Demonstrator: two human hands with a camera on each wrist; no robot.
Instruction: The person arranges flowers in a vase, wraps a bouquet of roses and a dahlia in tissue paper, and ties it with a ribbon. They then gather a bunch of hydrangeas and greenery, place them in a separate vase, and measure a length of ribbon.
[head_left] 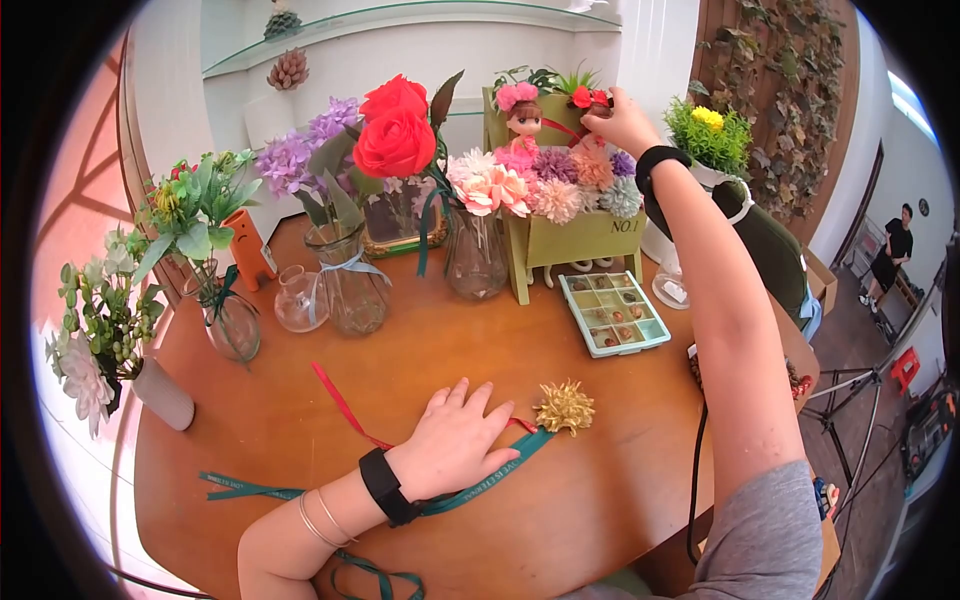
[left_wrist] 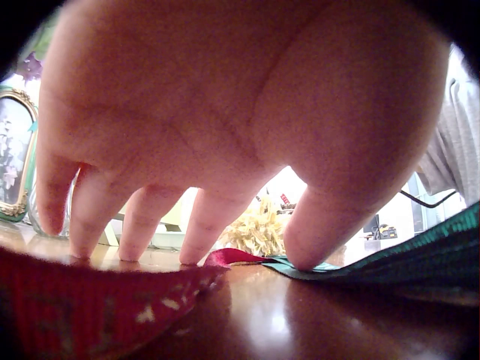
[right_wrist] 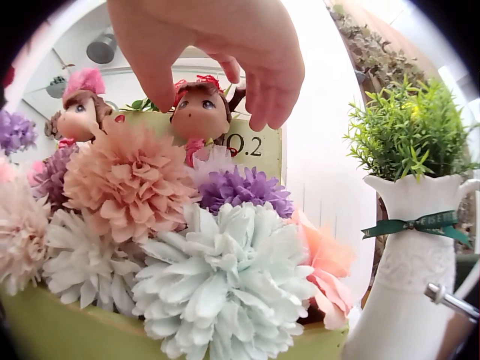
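My left hand [head_left: 450,445] rests on the table with fingers spread and fingertips down, over a red ribbon [head_left: 340,396] and a green printed ribbon [head_left: 485,487]. In the left wrist view its thumb touches the green ribbon. A gold pom-pom [head_left: 565,407] lies at the ribbons' end, just beyond the fingers. Up at the back, my right hand [head_left: 625,125] grips a small brown-haired doll [right_wrist: 201,116] by the head, thumb on one side and fingers on the other. The doll stands among flowers in a green planter [head_left: 575,240]; its lower body is hidden by purple and white blooms.
A second doll [head_left: 524,120] with a pink bow stands left in the planter. Glass vases [head_left: 478,260] with flowers line the left and back. A compartment box [head_left: 615,313] lies before the planter. White pitcher [right_wrist: 412,277] stands right; a person [head_left: 888,250] is far off.
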